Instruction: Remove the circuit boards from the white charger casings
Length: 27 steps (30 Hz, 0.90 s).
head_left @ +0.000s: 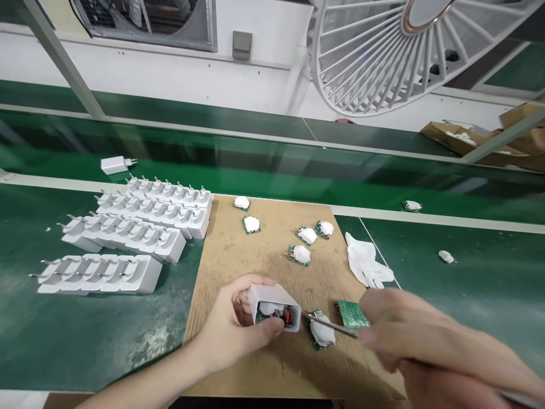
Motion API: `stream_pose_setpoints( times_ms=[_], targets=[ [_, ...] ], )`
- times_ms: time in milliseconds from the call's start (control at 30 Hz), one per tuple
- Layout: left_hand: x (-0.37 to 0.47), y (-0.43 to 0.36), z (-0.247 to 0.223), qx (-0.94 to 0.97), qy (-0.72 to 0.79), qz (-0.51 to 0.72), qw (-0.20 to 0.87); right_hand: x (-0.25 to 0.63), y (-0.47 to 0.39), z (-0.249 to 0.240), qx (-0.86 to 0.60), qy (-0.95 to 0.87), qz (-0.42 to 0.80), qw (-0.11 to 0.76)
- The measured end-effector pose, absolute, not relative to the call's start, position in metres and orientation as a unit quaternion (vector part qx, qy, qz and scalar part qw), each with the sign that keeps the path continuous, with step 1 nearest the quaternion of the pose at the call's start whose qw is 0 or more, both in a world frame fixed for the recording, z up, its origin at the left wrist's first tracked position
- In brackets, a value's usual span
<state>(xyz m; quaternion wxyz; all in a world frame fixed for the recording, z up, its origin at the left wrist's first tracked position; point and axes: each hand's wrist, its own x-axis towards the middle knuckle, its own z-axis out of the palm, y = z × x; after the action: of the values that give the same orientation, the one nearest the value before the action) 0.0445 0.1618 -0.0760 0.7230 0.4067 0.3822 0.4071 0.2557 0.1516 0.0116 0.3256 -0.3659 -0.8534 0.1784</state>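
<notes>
White box-shaped plastic casing (pixel 279 294) is near the middle of the view, raised a little above the brown flat work sheet (pixel 230 250), and I take it as the centre of the clock. The left hand (pixel 225 326), reaching in from 8 o'clock, is closed around this casing: its fingers support the far side and the thumb presses by the lower rim, it seems to keep it steady against a push from the right. Its open end is turned to the person, probably so that the electronic parts inside, one of them orange, can be watched. The right hand (pixel 394 326), at 4 o'clock and blurred, grips a thin dark metal tool (pixel 340 328); the tip points to the rim, but whether it touches I cannot tell. Under the tool lies a green circuit board with a white lump (pixel 323 332), and at 3 o'clock a plain green circuit board (pixel 353 314), perhaps kept there for easy reach. At 10 o'clock, white pronged plastic casings (pixel 147 275) stand in close rows, metal pins upward, an order which likely saves space and protects the pins.
</notes>
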Motion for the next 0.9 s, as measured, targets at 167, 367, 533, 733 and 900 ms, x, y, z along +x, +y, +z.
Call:
stream_pose_setpoints(
  times_ms=[167,367,533,733,900],
  targets=[
    [0.044,0.162,-0.073,0.410,0.362,0.408,0.731,0.244,0.154,-0.001,-0.258,-0.889,0.214,0.311],
    [0.049,0.159,-0.075,0.412,0.364,0.411,0.727,0.241,0.166,-0.006,-0.242,-0.913,0.180,0.275],
    [0.050,0.158,-0.078,0.423,0.370,0.409,0.719,0.236,0.172,-0.007,-0.221,-0.940,0.137,0.220],
    [0.047,0.160,-0.070,0.424,0.383,0.378,0.728,0.236,0.172,-0.010,-0.208,-0.946,0.071,0.240],
    [0.043,0.162,-0.068,0.425,0.385,0.371,0.730,0.243,0.163,-0.002,-0.240,-0.934,0.098,0.248]
  ],
)
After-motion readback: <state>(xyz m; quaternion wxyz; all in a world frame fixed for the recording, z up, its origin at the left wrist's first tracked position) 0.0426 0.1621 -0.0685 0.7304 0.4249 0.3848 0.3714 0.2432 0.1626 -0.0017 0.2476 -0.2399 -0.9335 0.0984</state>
